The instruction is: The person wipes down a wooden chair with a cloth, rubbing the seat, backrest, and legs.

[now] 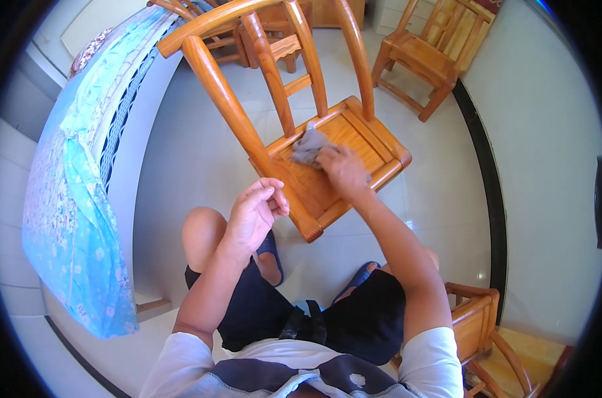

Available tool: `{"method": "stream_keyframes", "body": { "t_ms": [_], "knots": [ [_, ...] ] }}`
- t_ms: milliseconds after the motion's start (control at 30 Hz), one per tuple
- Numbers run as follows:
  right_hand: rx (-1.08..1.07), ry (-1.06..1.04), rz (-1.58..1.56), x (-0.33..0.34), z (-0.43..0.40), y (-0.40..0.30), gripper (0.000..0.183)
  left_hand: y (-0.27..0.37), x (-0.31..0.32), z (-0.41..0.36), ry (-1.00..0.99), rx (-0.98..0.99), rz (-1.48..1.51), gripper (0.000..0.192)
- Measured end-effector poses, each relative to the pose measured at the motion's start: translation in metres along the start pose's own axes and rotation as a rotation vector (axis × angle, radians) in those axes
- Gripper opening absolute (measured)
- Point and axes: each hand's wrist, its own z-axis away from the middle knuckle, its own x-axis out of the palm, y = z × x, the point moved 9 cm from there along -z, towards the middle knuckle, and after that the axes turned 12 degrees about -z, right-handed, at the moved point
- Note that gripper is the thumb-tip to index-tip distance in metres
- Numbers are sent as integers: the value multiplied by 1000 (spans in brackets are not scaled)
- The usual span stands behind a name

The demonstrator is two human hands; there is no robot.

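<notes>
Before me stands a varnished wooden chair with a slatted back (271,67) and a square panelled seat (301,181). My right hand (345,171) grips a crumpled grey cloth (311,145) against the seat panel, near the foot of the back slats. The hand is slightly blurred, and part of the cloth is hidden beneath it. Beside the seat's near left edge, my left hand (258,211) is raised with its palm partly up. Its fingers are loosely curled and hold nothing; whether it touches the chair edge is hard to tell.
A bed with a light-blue flowered cover (89,239) runs along the left. Another wooden chair (425,54) stands at the far right by the wall (540,164). Behind my right elbow is more wooden furniture (475,323). Pale glossy tiles (191,149) form the floor.
</notes>
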Motion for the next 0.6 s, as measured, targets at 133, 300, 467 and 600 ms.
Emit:
{"method": "stream_keyframes", "body": {
  "t_ms": [133, 300, 467, 600],
  "knots": [
    [176, 121, 111, -10, 10, 54, 21, 0, 2, -2, -16, -5, 0, 17],
    [502, 2, 92, 1, 20, 70, 20, 0, -1, -1, -4, -7, -2, 17],
    [282, -111, -271, 14, 21, 20, 32, -1, 6, -1, -18, -11, 7, 17],
    [248, -98, -412, 11, 21, -29, 35, -2, 8, -3, -34, -11, -3, 17]
  ]
}}
